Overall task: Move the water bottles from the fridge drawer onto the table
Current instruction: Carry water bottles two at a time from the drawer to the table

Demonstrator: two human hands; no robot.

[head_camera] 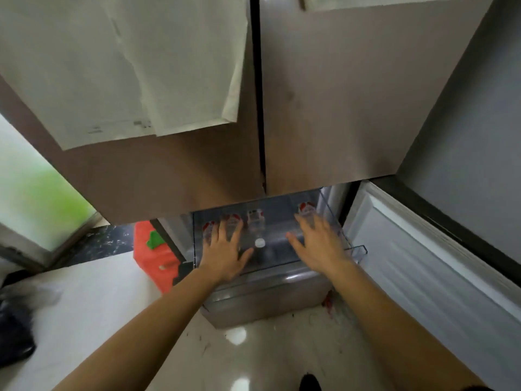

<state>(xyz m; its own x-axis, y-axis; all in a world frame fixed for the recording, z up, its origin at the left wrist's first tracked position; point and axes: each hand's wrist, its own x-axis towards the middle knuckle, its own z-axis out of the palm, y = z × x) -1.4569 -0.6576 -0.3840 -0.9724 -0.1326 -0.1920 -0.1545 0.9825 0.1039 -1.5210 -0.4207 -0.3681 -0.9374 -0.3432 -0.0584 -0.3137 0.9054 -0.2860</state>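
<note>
A clear plastic fridge drawer stands pulled out below the closed upper fridge doors. Several clear water bottles with red-and-white labels lie inside it. One bottle lies in the middle with its white cap toward me. Another bottle lies at the right rear. My left hand hovers with spread fingers over the bottles at the drawer's left side. My right hand reaches in with fingers apart, just in front of the right rear bottle. Neither hand grips anything.
The lower right fridge door stands swung open at the right. A red box sits on the floor left of the drawer. A white table surface lies at lower left with a dark bag on it. Papers hang on the upper left door.
</note>
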